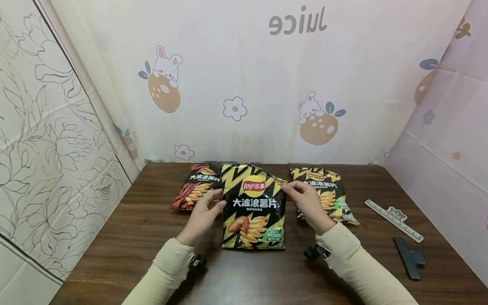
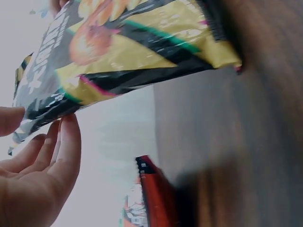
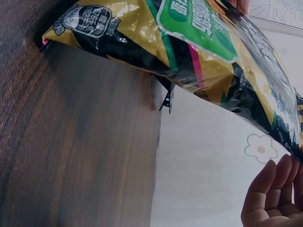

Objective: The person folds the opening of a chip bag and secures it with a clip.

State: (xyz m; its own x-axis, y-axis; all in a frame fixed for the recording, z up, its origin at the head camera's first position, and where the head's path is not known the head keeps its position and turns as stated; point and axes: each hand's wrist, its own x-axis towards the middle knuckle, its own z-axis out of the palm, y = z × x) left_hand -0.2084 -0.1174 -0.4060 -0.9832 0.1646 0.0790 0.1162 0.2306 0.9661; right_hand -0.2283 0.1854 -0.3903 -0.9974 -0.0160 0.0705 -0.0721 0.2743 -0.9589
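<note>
A black and yellow bag of potato chips (image 1: 251, 212) stands nearly upright between the hands, its front toward me and its bottom edge down by the table. My left hand (image 1: 204, 215) holds its left side; in the left wrist view the thumb (image 2: 10, 121) is in front and the fingers (image 2: 70, 137) lie behind the edge. At the upper right corner my right hand (image 1: 308, 204) pinches the bag between thumb and fingers. The right wrist view shows the bag's lower side bulging, with the right fingers (image 3: 265, 189) at its far edge.
A red chip bag (image 1: 192, 188) lies behind on the left, partly hidden. Another black and yellow chip bag (image 1: 335, 197) lies behind on the right. At the right of the brown table (image 1: 126, 258) are a pale clip (image 1: 394, 218) and a black clip (image 1: 409, 258).
</note>
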